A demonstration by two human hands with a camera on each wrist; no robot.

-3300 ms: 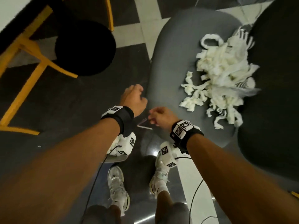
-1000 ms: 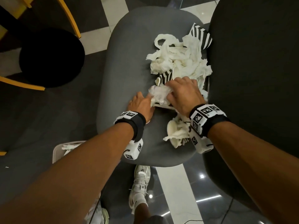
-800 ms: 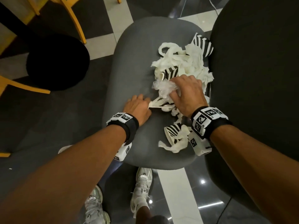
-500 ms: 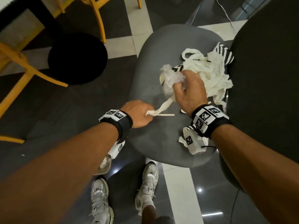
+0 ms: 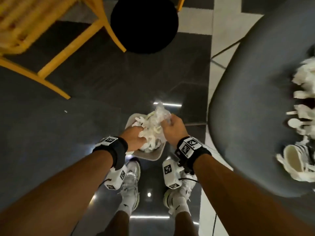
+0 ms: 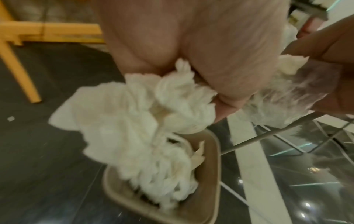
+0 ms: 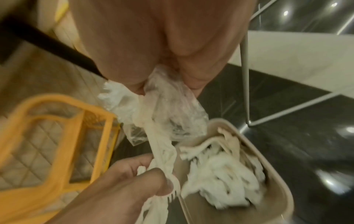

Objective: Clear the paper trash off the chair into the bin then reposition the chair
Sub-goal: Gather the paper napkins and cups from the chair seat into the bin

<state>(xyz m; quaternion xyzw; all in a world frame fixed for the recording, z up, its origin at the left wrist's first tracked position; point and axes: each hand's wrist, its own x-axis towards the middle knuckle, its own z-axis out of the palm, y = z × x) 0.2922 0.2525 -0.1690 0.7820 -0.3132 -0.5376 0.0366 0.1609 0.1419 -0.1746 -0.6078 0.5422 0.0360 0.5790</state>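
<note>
White paper trash [image 5: 150,133] hung over the beige bin [image 5: 150,155] — left hand [image 5: 134,137] and right hand [image 5: 172,132] both gripped it; more paper scraps [image 5: 305,106] lay on the grey chair [image 5: 252,106] beside the bin.

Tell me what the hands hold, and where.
Left hand grips white shredded paper at its top; right hand pinches crinkled clear plastic wrap by its upper end.

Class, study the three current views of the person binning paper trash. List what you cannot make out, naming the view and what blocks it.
- Bin depth and fill: head view, hidden by both hands and the paper strips.
- Rest of the trash on the chair: head view, cut off by the right edge and blurred.
- Left hand fingers: left wrist view, covered by the palm and paper.
- Clear plastic wrap contents: right wrist view, motion blur.
</note>
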